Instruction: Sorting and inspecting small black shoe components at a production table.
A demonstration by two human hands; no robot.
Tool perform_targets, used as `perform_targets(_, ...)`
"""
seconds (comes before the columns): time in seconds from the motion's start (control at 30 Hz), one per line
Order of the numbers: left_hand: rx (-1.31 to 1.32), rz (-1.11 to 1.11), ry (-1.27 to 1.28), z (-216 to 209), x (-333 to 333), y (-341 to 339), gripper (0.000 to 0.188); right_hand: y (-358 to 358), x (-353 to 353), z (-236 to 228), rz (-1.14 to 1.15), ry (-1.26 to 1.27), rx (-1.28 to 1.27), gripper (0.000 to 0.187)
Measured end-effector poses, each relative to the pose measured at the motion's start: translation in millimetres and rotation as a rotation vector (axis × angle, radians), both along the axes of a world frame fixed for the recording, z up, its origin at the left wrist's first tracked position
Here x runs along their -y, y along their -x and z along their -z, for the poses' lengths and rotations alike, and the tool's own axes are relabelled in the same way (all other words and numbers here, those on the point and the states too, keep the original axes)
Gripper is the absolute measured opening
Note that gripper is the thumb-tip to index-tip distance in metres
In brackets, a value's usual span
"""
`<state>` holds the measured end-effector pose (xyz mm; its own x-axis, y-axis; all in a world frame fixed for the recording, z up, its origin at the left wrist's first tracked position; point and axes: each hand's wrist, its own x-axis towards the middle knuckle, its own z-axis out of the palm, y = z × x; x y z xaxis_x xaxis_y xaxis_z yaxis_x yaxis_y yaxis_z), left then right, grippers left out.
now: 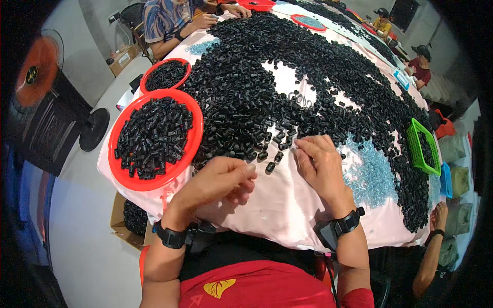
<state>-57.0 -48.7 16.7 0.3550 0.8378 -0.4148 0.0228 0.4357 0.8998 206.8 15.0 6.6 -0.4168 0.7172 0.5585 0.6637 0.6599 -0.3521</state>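
My left hand (218,182) is raised over the near edge of the cloth-covered table, its fingers curled and thumb and forefinger together. Whatever they hold, if anything, is too small to make out. To its right, my right hand (322,167) reaches down to the near edge of a wide heap of small black plastic parts (231,92). Its thumb and forefinger are pinched, and what lies between them is not clear. A few loose black pieces (270,167) sit on the pink cloth (257,205) between both hands. Beside my right hand spreads a pile of small clear bluish pieces (371,172).
At the left stand a red tray (198,149) filled with black parts and a smaller red tray (189,72) behind it. Scissors (298,99) lie amid the heap. A green basket (415,146) is at the right, a fan (38,74) at the far left. Other people sit around the table.
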Motion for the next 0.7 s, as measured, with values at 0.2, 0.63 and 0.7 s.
perform_targets(0.2, -0.051, -0.343, -0.209, -15.7, -1.1, 8.0, 0.036, -7.4, 0.6, -6.5, 0.067, 0.078, -0.046, 0.011)
perform_targets(0.63, -0.655, -0.001, -0.174, -32.8, 24.3, 34.7, 0.034, -5.4, 4.7, -5.6, -0.082, 0.165, 0.010, 0.011)
perform_targets(0.7, -0.797, -0.043, -0.474, -21.2, 19.7, 24.4, 0.030, -4.4, 5.6, -4.7, -0.114, 0.155, 0.021, 0.012)
